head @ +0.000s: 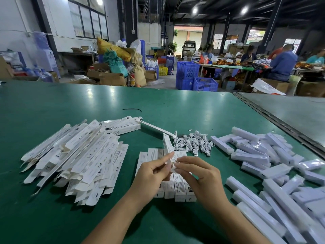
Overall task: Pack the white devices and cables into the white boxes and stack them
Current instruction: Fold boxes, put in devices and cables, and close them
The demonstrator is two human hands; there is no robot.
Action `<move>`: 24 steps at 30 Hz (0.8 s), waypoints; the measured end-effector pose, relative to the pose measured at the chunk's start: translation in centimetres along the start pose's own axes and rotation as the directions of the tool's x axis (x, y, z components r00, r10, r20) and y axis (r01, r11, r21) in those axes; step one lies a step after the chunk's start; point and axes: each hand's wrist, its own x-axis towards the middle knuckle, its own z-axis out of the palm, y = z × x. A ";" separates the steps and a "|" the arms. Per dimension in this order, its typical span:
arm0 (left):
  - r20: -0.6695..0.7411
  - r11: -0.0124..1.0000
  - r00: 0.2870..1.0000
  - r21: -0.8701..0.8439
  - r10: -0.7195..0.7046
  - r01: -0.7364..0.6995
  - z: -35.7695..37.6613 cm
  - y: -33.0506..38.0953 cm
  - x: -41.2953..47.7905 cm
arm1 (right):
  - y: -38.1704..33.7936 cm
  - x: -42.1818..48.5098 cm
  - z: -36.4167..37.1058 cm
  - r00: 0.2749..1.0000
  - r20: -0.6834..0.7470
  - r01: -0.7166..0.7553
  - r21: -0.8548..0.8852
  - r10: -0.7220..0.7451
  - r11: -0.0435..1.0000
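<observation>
- Flat boxes (75,155) at nine o'clock lie in a loose heap; a forearm could scatter them.
- Left hand (153,173) and right hand (198,175) both pinch the near end of a white box (167,145), tilted up at centre over the packed boxes (179,191); its flap may crease (contents hidden).
- Cables (193,143) at one o'clock look tangled; one may drag others.
- Green table (52,103), glossy; blue crates (188,69) at twelve o'clock, seated workers (281,64) at two.
</observation>
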 end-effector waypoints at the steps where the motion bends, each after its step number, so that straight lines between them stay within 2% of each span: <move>1: 0.004 1.000 1.000 0.012 -0.005 0.005 0.0 0.0 0.0 | 0.0 0.0 0.0 1.000 0.002 0.003 0.002 -0.003 1.000; 6: 0.062 0.999 0.997 0.026 0.038 -0.039 -0.1 0.1 -0.1 | 0.0 0.1 -0.3 1.000 -0.002 -0.020 0.017 0.020 1.000; 10: 0.065 0.988 0.994 0.121 0.083 -0.091 -0.2 -0.1 -0.1 | -0.3 0.2 -0.2 0.999 0.005 -0.036 0.040 0.036 0.999; 13: 0.048 0.983 0.995 0.158 0.091 -0.097 -0.1 0.0 -0.2 | -0.7 0.3 -0.3 0.986 0.015 -0.169 0.118 0.168 0.979; 17: 0.026 0.983 0.995 0.155 0.095 -0.098 0.0 0.1 -0.3 | -0.9 0.3 -0.2 0.923 0.070 -0.382 0.275 0.378 0.882; 20: 0.026 0.986 0.994 0.129 0.103 -0.106 0.1 0.1 -0.4 | -1.0 0.4 -0.2 0.901 0.072 -0.426 0.323 0.427 0.845; 24: 0.013 0.981 0.992 0.147 0.129 -0.130 0.3 0.2 -0.4 | -1.3 0.3 -0.1 0.900 0.034 -0.420 0.334 0.434 0.844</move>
